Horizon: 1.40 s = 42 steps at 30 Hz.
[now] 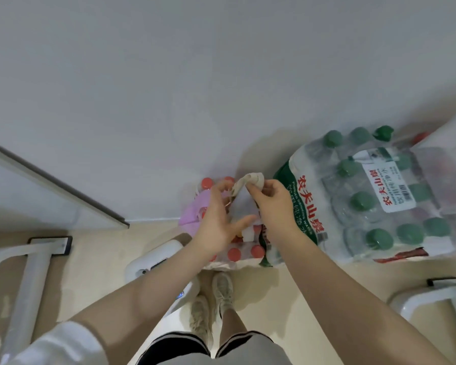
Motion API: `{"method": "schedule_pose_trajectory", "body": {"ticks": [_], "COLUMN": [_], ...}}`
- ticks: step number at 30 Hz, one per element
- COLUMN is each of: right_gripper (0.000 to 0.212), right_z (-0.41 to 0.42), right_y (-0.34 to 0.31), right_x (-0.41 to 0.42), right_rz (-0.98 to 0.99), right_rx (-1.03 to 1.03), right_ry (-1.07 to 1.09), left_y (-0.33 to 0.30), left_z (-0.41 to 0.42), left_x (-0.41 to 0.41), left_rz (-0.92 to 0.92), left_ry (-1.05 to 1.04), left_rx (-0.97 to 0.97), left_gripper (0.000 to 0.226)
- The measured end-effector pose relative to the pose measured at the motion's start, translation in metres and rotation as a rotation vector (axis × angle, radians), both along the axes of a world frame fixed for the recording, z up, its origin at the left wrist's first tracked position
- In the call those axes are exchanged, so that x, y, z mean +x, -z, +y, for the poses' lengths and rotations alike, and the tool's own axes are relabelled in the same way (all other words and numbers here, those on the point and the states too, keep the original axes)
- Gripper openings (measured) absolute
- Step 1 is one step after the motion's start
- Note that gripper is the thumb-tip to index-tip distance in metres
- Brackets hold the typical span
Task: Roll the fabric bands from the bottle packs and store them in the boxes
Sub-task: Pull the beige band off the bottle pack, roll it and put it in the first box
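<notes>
Both hands up over red-cap bottle pack on floor. Right hand pinches rolled end of beige fabric band; left hand has fingers spread, fingertips on the band's loose tail. Green-cap bottle pack just right, touching red one. Pink item behind left hand. Sneakers below.

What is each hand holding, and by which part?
The right hand pinches the rolled end of a beige fabric band. The left hand touches its loose tail with its fingers; whether they grip it cannot be told.
</notes>
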State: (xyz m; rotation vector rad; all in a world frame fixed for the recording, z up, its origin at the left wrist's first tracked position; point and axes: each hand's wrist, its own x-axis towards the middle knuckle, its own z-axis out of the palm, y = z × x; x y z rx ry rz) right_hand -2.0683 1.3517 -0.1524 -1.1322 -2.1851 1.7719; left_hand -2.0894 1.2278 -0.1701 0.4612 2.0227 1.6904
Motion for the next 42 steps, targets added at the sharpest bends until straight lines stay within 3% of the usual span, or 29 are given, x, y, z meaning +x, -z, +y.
{"method": "schedule_pose_trajectory", "body": {"ticks": [3, 7, 12, 16, 18, 20, 24, 28, 33, 36, 39, 42], "right_gripper": [0.016, 0.017, 0.026, 0.026, 0.029, 0.026, 0.031, 0.029, 0.033, 0.027, 0.031, 0.033], "right_z": [-0.006, -0.005, 0.002, 0.004, 0.011, 0.018, 0.02, 0.029, 0.028, 0.033, 0.042, 0.051], "right_y": [-0.01, -0.017, -0.012, -0.016, -0.021, -0.025, -0.042, -0.06, -0.069, -0.076, -0.084, -0.088], "right_x": [0.005, 0.016, 0.028, 0.036, 0.039, 0.04, 0.039, 0.036, 0.039, 0.043, 0.047, 0.053], "right_rz": [-0.002, 0.0, -0.074, -0.111, -0.114, -0.092, -0.067, 0.015, 0.057, 0.115, 0.122, 0.097], "right_rx": [-0.072, -0.015, 0.088, -0.046, -0.098, -0.013, 0.293, 0.368, 0.355, 0.252, 0.269, 0.312], "right_ry": [0.037, -0.059, -0.113, -0.008, 0.084, 0.114, 0.039, 0.002, -0.012, 0.009, -0.069, -0.159], "left_y": [-0.006, -0.015, -0.01, -0.011, -0.011, -0.008, -0.007, -0.003, 0.009, 0.037, 0.055, 0.049], "left_z": [0.006, 0.005, 0.002, -0.002, -0.001, 0.0, 0.0, 0.007, 0.015, 0.009, 0.007, 0.011], "left_x": [0.01, 0.004, -0.001, -0.003, -0.006, -0.012, -0.019, -0.022, -0.031, -0.035, -0.029, -0.025], "left_rz": [0.282, 0.442, 0.612, 0.462, 0.287, 0.129, 0.173, 0.299, -0.015, 0.201, 0.17, 0.21], "left_ry": [-0.065, -0.058, 0.063, -0.054, -0.143, -0.196, -0.163, 0.006, -0.227, 0.236, 0.647, 0.691], "left_rx": [-0.103, -0.111, -0.142, -0.128, -0.143, -0.16, -0.196, -0.409, -0.287, -0.635, -0.912, -1.085], "left_gripper": [0.045, 0.013, 0.024, 0.019, 0.01, 0.007, 0.013, 0.035, 0.014, 0.041, 0.051, 0.056]}}
